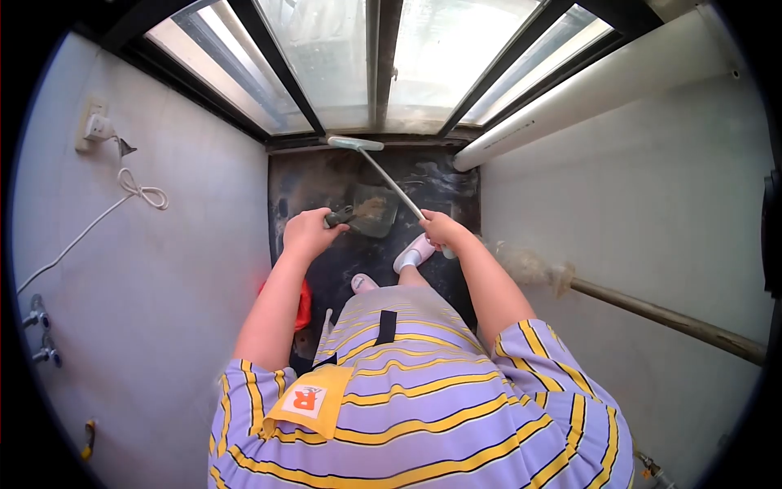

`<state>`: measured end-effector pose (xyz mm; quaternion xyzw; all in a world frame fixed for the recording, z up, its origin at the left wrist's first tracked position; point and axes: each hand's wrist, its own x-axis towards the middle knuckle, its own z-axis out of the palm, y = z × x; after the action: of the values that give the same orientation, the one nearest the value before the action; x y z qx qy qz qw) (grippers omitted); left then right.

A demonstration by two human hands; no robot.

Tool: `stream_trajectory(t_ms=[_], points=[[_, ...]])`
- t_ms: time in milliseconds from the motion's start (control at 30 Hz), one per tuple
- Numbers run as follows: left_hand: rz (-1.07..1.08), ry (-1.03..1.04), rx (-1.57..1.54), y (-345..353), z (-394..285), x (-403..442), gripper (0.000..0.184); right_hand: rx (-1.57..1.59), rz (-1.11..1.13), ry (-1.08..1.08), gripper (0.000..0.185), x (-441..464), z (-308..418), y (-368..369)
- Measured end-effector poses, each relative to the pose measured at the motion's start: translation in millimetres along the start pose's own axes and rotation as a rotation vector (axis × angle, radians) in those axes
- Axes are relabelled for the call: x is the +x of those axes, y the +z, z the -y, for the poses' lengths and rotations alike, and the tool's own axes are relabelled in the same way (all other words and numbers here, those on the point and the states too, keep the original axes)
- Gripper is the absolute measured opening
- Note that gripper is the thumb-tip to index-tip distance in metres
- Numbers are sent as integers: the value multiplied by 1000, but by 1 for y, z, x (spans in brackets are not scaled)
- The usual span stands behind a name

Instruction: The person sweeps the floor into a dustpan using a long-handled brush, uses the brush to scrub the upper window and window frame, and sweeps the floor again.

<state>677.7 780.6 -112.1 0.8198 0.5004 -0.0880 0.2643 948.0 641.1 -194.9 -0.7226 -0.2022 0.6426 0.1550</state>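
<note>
My left hand [313,234] is closed round the dark handle of a dustpan [375,213], whose greyish pan hangs low over the dark floor with a brown patch of debris in it. My right hand [442,230] grips the pale pole of a squeegee-like tool [388,181]. The pole slants up and left to a light, narrow head [355,143], which is at the bottom edge of the window frame. Whether that head touches the frame or the floor I cannot tell.
Glass windows [318,57] with dark frames stand ahead. A thick white pipe [586,90] and a wrapped horizontal pipe [668,316] run along the right wall. A plug with white cable [99,128] is on the left wall. Something red [304,306] lies beside my left forearm.
</note>
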Motion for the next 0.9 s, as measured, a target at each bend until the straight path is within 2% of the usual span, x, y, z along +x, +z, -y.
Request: stream_trajectory(t_ms=[133,300,433,567,667,800,900], points=[[22,5,-11,-4,-1,-4,40,-133,32,-26,47,-25,-9,-44],[-38,52,-10,6,15,-12,38,35,-110,51,42,-106,17,-108],[-25,66,-20,-6,23,-24,39,-25,-180,123,43,-160,32,-149],[-98,59,-28,-3,46,-40,40,-57,-170,173,43,-188,82,-140],[-156,23,-64,3,66,-55,40,-328,-82,91,44,-194,123,-104],[-191,-33,-125,30,92,-63,39,-256,-63,81,41,-199,165,-63],[-192,-56,-133,56,103,-60,39,-150,-27,76,39,-198,167,-43]])
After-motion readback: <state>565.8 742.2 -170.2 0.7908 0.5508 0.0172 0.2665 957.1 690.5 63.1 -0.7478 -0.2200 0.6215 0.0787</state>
